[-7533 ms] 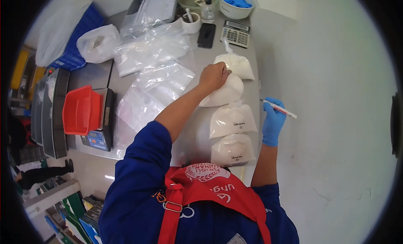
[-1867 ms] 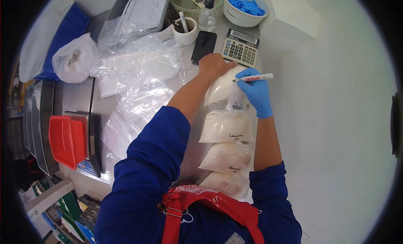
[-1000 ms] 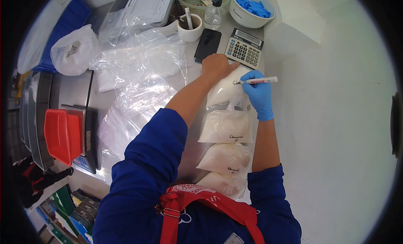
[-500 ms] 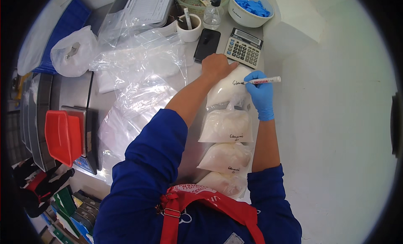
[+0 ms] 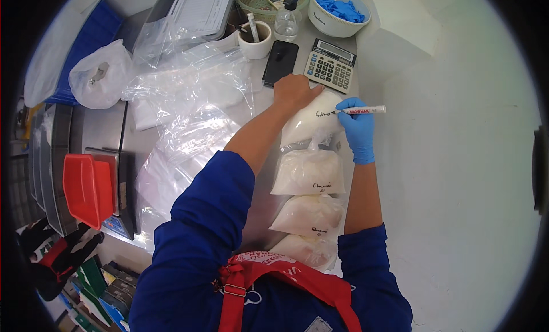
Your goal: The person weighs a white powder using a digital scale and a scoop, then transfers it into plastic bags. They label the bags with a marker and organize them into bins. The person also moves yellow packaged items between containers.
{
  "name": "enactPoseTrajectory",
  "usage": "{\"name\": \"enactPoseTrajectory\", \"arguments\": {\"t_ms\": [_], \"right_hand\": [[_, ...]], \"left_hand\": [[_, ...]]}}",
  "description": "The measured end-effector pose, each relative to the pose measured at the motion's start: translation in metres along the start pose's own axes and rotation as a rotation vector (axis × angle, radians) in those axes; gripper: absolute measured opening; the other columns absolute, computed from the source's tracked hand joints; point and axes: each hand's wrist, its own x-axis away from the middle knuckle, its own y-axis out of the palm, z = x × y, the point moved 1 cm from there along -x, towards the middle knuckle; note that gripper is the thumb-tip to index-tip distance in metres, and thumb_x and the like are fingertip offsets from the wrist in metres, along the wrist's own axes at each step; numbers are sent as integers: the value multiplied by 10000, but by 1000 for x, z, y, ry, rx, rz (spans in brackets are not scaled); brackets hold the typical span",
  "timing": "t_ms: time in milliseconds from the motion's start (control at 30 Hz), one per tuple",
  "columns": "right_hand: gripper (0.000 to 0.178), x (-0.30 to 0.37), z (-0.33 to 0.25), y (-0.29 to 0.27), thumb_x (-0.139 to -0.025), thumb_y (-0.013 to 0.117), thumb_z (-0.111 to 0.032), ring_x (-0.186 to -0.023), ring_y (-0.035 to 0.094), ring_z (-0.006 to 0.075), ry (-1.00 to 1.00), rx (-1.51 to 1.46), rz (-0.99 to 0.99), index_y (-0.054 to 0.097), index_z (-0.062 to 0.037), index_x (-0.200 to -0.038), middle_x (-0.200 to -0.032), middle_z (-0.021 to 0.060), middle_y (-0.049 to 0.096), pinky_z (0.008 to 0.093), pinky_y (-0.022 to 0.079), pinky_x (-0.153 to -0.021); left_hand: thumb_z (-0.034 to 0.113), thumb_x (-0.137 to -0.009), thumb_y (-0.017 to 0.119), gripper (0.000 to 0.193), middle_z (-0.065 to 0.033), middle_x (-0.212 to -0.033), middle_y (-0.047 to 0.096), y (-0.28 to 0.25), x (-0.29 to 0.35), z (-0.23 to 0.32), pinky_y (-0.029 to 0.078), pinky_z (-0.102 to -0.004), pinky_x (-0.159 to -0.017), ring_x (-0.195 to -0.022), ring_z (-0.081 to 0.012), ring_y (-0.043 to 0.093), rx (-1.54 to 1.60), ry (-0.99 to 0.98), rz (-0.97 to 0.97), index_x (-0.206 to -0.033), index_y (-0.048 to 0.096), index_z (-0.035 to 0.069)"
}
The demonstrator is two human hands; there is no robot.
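Note:
Between the fingers of my blue-gloved right hand (image 5: pixel 359 132) is a white marker pen (image 5: pixel 369 110), its tip on the farthest clear bag of white powder (image 5: pixel 303 123). Dark handwriting shows on that bag beside the tip. My bare left hand (image 5: pixel 296 93) rests on the bag's upper left edge, fingers reaching over it and thumb stretched out to the right. Nearer to me, in a column, lie a second powder bag (image 5: pixel 307 169), a third (image 5: pixel 309 214) and a fourth (image 5: pixel 306 249), partly hidden by my red apron. The second and third also carry handwriting.
Beyond the bags are a calculator (image 5: pixel 330 66), a black phone (image 5: pixel 280 63), a white pen cup (image 5: pixel 255 46), a spray bottle (image 5: pixel 286 24) and a bowl of blue gloves (image 5: pixel 338 24). Loose clear plastic bags (image 5: pixel 189 98) spread leftward. A red tray (image 5: pixel 88 189) sits on a scale.
The marker has moved slightly rightward along the bag, and the handwriting is longer. My left hand stays at the bag's edge.

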Motion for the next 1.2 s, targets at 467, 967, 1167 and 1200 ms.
{"name": "enactPoseTrajectory", "arguments": {"t_ms": [467, 967, 1167, 1200], "right_hand": [[124, 4, -1, -7, -794, 640, 28, -693, 529, 70, 18, -81, 25, 651, -43, -895, -801, 1, 589, 226, 441, -626], [117, 9, -8, -11, -810, 683, -8, -770, 563, 72, -12, -13, -17, 684, -42, -922, -874, 3, 638, 223, 460, -693], [119, 19, -20, -9, -809, 657, 21, -807, 562, 65, -62, 188, -143, 677, -48, -903, -877, 3, 630, 230, 446, -732], [116, 21, -20, -11, -805, 656, 23, -803, 560, 65, -51, 162, -155, 675, -49, -894, -875, 3, 626, 231, 445, -728]], "left_hand": [[580, -853, 636, 565, -168, -867, 736, -1, 3, 3, 563, -445, -765, -865, -327, 719, -15, 20, 16, -860, 759, 29], [591, -845, 641, 570, -173, -879, 737, 1, 1, 3, 567, -445, -763, -863, -333, 719, -22, 7, 17, -867, 766, 35], [593, -849, 629, 578, -167, -887, 738, 2, -3, 1, 566, -446, -764, -867, -333, 719, -37, 23, 8, -880, 764, 32], [594, -849, 628, 581, -167, -887, 738, 3, -2, 2, 566, -445, -763, -867, -332, 720, -38, 25, 7, -882, 763, 30]]}}
